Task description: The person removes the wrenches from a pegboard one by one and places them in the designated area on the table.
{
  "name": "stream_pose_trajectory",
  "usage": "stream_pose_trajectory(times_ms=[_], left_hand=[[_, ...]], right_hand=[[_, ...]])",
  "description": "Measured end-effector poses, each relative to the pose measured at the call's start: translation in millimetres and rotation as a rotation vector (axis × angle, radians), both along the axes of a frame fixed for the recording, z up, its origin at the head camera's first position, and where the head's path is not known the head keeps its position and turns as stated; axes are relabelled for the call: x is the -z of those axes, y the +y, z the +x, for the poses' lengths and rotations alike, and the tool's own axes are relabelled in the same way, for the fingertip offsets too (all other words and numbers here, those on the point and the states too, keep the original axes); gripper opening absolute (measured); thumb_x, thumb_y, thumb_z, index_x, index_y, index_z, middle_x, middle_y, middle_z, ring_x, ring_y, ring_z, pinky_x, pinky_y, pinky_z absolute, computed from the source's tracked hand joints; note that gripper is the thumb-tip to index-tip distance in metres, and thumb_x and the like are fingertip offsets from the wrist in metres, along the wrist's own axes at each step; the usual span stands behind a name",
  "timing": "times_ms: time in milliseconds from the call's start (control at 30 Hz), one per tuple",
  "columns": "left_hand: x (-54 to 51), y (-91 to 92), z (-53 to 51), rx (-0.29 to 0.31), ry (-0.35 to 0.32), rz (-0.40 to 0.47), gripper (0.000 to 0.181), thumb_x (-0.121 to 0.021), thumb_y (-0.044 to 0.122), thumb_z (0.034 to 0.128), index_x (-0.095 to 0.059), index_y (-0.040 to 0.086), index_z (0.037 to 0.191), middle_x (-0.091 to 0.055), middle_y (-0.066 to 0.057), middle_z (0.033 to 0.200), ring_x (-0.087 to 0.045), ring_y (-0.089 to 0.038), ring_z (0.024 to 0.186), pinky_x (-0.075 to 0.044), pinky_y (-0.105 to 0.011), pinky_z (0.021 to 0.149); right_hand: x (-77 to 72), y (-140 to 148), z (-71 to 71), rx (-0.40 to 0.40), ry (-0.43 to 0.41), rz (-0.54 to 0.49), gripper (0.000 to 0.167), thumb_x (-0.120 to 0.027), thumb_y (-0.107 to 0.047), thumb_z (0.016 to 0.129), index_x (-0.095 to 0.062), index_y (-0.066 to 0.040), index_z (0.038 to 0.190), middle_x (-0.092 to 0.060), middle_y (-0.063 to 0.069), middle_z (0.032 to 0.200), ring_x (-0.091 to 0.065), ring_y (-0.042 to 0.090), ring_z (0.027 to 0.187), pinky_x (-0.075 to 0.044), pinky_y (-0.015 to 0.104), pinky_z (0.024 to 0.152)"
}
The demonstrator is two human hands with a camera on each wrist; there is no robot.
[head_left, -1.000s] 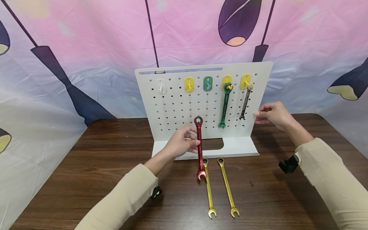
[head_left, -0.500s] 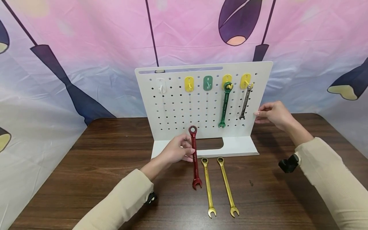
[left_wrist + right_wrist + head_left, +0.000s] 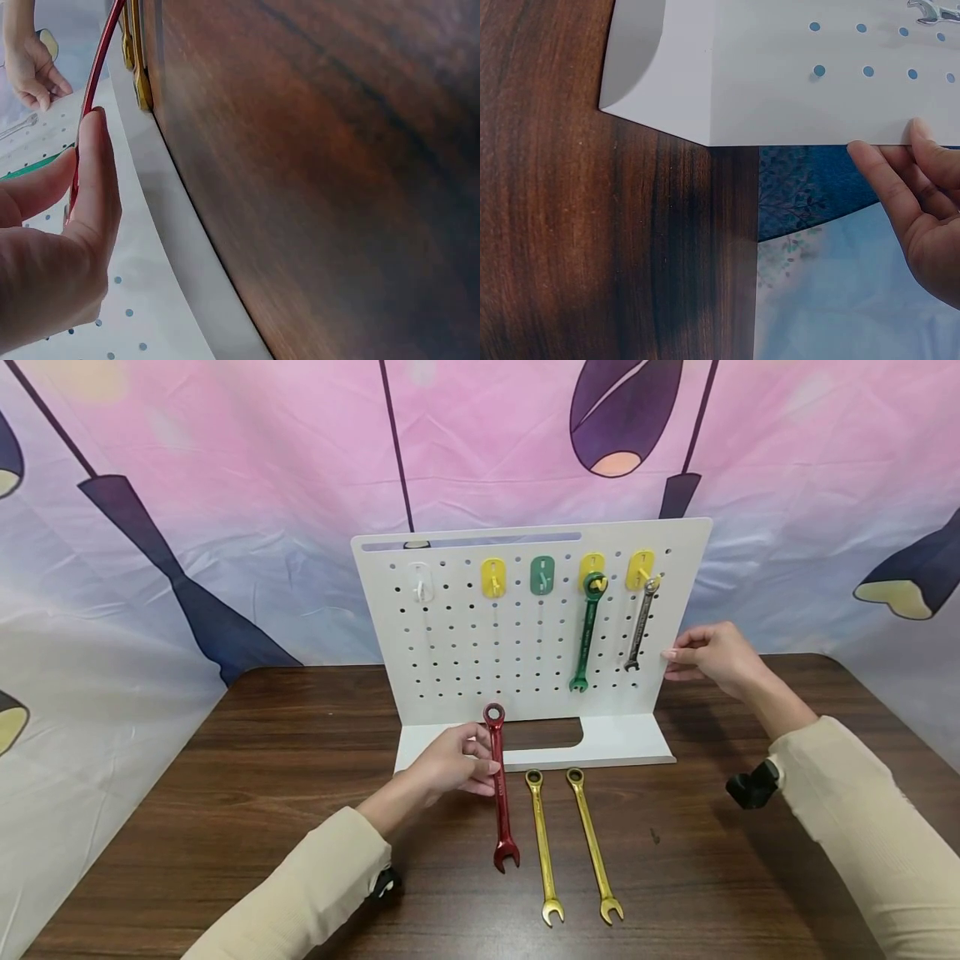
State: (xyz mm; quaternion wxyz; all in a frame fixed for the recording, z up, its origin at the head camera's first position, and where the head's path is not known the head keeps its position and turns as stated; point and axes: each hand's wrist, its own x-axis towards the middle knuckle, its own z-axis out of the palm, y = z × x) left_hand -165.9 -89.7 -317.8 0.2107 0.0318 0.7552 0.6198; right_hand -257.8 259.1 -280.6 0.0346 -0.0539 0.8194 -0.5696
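In the head view, my left hand (image 3: 448, 764) pinches a red combination wrench (image 3: 500, 810) near its middle, ring end up and open end towards me. The wrench is held just in front of the white pegboard stand (image 3: 377, 578). My right hand (image 3: 712, 656) holds the board's right edge; the right wrist view shows the thumb on the front and fingers at the edge. A green wrench (image 3: 587, 635) and a smaller silver wrench (image 3: 640, 627) hang from yellow hooks. Two gold wrenches, one left (image 3: 545, 852) and one right (image 3: 593, 847), lie on the table.
Bare hooks on the board are a white hook (image 3: 422, 583), a yellow hook (image 3: 493, 579) and a green hook (image 3: 542, 576). The brown wooden table (image 3: 285, 777) extends around the stand. A patterned cloth (image 3: 300, 468) hangs behind it.
My left hand has moved left and towards me, lowering the red wrench away from the board and clear of the left gold wrench. My right hand keeps its place on the board's edge.
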Motion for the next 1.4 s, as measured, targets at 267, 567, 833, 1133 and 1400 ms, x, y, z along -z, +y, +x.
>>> stream_pose_trajectory(times_ms=[267, 567, 833, 1133, 1400], left_hand=[[2.9, -3.6, 3.5, 0.014, -0.017, 0.002, 0.019, -0.055, -0.013, 0.0835, -0.045, -0.005, 0.097, -0.059, -0.01, 0.074, -0.059, -0.016, 0.057, -0.059, -0.032, 0.059], [3.7, -5.4, 10.1, 0.041, -0.045, 0.012, 0.02, -0.055, -0.015, 0.0829, -0.046, -0.006, 0.098, -0.058, -0.009, 0.07, -0.058, -0.015, 0.058, -0.059, -0.033, 0.064], [6.5, -6.4, 18.9, 0.073, -0.065, 0.036, 0.019, -0.05, -0.021, 0.0804, -0.044, -0.008, 0.093, -0.058, -0.01, 0.067, -0.058, -0.016, 0.062, -0.059, -0.035, 0.066], [8.5, -8.0, 27.4, 0.097, -0.089, -0.005, 0.017, -0.052, -0.019, 0.0799, -0.046, -0.009, 0.092, -0.058, -0.009, 0.064, -0.058, -0.015, 0.054, -0.059, -0.03, 0.059], [14.2, -8.3, 32.9, 0.112, -0.113, -0.018, 0.015, -0.055, -0.017, 0.08, -0.048, -0.009, 0.089, -0.058, -0.009, 0.063, -0.059, -0.016, 0.053, -0.059, -0.031, 0.058]], right_hand=[[-0.2, 0, -0.5, -0.005, 0.004, -0.009, 0.015, -0.057, 0.0, 0.089, -0.054, 0.014, 0.089, -0.061, 0.008, 0.076, -0.063, 0.019, 0.07, -0.055, 0.044, 0.078], [-0.2, 0, -0.5, 0.003, 0.0, -0.005, 0.015, -0.057, -0.001, 0.088, -0.055, 0.015, 0.09, -0.061, 0.008, 0.076, -0.063, 0.019, 0.07, -0.057, 0.039, 0.074], [0.3, 0, -0.2, 0.008, 0.002, 0.012, 0.019, -0.057, -0.001, 0.089, -0.052, 0.017, 0.094, -0.062, 0.007, 0.078, -0.064, 0.02, 0.072, -0.057, 0.039, 0.074], [0.1, 0, 0.4, 0.008, 0.003, 0.021, 0.019, -0.057, -0.003, 0.089, -0.053, 0.016, 0.093, -0.061, 0.008, 0.078, -0.064, 0.022, 0.073, -0.058, 0.036, 0.072], [0.0, 0, 0.1, 0.007, 0.004, 0.022, 0.02, -0.058, -0.003, 0.089, -0.053, 0.017, 0.093, -0.061, 0.008, 0.079, -0.064, 0.024, 0.074, -0.057, 0.039, 0.075]])
